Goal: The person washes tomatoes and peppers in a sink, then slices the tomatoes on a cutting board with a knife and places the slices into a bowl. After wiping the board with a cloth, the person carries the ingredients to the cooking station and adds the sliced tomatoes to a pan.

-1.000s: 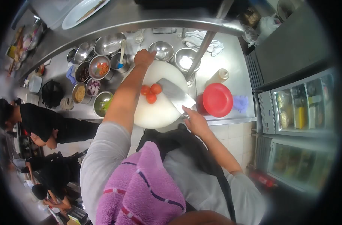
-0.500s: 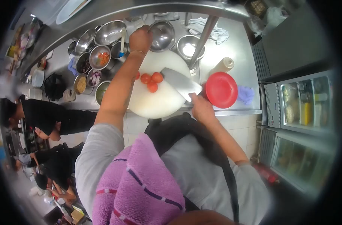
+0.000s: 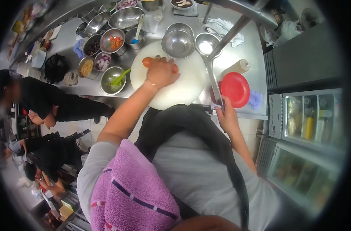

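Tomatoes (image 3: 146,62) are lying on the chopping board (image 3: 171,96) under the left hand (image 3: 162,72), fingers half-spread, its grip something I'm not managing to judge; rightward, apart, the right hand (image 3: 229,116) is clasping the cleaver (image 3: 214,85), its length pointing forward.

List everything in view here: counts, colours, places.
Cutting board: one, white, centre
Counter: one, silver, beneath board
Tomatoes: at least two, red, on board
Knife: one, silver, at board's right edge
Dish: one, red, right of knife
Bottle: one, pale, behind dish
Bowls: several, silver, behind and left of board
Cloth: one, white, rear right
Fridge doors: two, grey, far right
Towel: one, purple, bottom left
Co-workers: at least three, dark-clothed, left
Left hand: one, bare, on tomatoes
Right hand: one, bare, gripping knife
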`<act>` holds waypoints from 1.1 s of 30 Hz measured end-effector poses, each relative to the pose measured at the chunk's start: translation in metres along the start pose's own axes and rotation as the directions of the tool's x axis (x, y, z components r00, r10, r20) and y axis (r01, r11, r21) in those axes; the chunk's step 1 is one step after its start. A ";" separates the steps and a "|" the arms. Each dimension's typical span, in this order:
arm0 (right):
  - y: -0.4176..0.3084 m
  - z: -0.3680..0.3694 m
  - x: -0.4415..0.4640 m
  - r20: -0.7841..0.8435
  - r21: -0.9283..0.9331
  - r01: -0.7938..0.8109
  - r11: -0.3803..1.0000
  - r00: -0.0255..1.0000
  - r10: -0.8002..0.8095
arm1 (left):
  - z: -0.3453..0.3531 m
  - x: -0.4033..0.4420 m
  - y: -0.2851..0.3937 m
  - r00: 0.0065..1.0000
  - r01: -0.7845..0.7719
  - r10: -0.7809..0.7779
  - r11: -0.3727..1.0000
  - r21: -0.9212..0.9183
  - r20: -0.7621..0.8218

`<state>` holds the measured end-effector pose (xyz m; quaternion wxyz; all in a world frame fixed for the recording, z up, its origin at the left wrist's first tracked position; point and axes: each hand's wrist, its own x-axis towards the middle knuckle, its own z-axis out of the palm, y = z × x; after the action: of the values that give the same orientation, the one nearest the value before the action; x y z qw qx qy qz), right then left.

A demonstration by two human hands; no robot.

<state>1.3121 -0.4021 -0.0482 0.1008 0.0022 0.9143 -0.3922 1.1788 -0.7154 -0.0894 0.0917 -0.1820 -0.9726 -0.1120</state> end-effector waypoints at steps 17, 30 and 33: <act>-0.020 -0.009 -0.014 0.073 -0.246 0.083 0.966 0.995 -0.067 | 0.064 -0.059 0.051 0.987 -0.161 0.108 0.737 -0.656 -0.121; -0.039 -0.009 -0.013 0.217 -0.499 0.177 0.849 0.973 -0.076 | 0.056 -0.058 0.050 0.958 -0.200 0.015 0.747 -0.634 -0.286; -0.041 -0.012 -0.011 0.204 -0.476 0.169 0.863 0.976 -0.079 | 0.060 -0.060 0.050 0.969 -0.158 -0.024 0.710 -0.687 -0.247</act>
<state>1.3173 -0.4216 -0.0088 0.1535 -0.1175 0.9693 -0.1518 1.2442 -0.6752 -0.1513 0.1354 -0.2237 -0.8315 -0.4901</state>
